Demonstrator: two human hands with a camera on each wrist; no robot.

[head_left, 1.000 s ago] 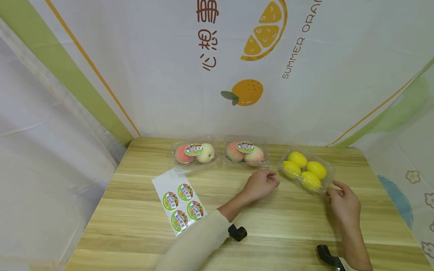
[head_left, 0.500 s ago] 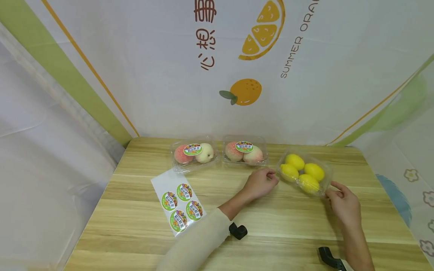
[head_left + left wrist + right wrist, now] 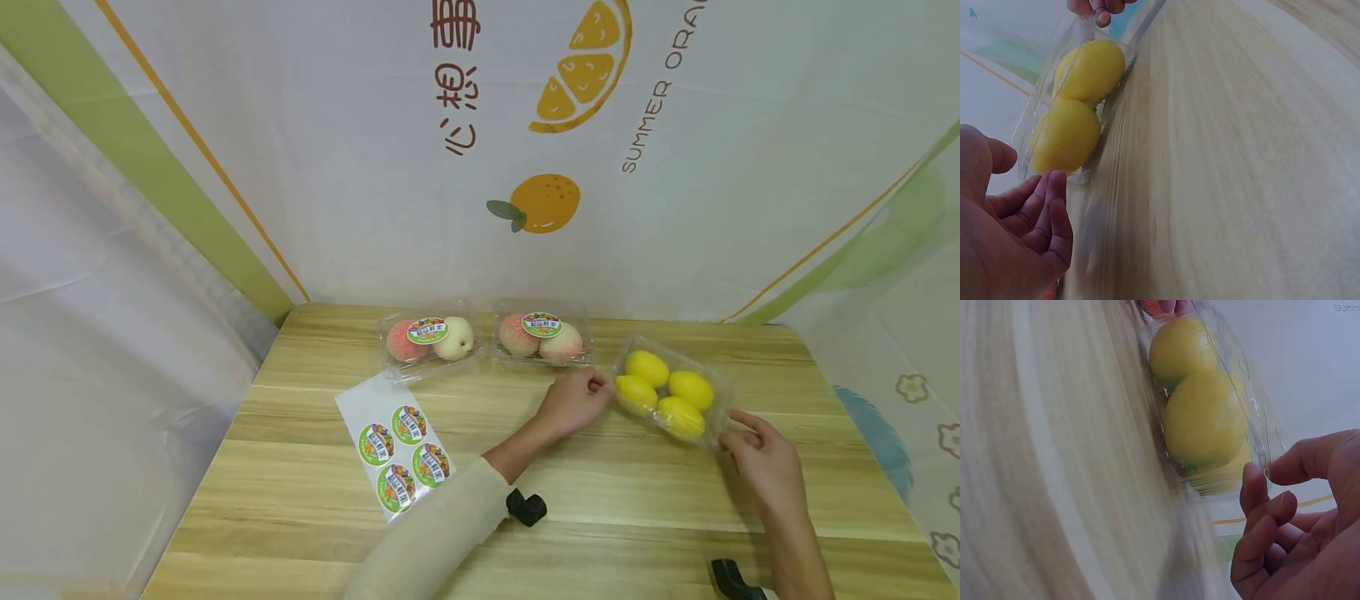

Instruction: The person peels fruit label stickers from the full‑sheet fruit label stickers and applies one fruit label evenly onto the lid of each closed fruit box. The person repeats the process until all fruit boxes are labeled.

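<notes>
A clear plastic fruit box (image 3: pixel 722 402) with several yellow lemons (image 3: pixel 692 390) stands at an angle on the right side of the table. At its near right corner, my right hand (image 3: pixel 768 467) pinches the rim between thumb and forefinger; the right wrist view shows that thumb (image 3: pixel 1300 465) against the plastic edge. On the opposite end is my left hand (image 3: pixel 576 402). Its loosely bent fingers (image 3: pixel 1054 187) reach the box's end in the left wrist view, with the thumb held apart. No sticker shows on the lemon box.
Two clear boxes of peach-like fruit, the left box (image 3: pixel 390 367) and the middle box (image 3: pixel 501 354), stand along the back edge, each with a round label. A white sticker sheet (image 3: pixel 367 400) with several round stickers (image 3: pixel 408 424) lies left. A printed curtain (image 3: pixel 375 208) hangs behind the wooden table (image 3: pixel 285 483).
The lemon box has slid a little toward the near side, with my right hand moving along with it. My left hand stays almost in place.
</notes>
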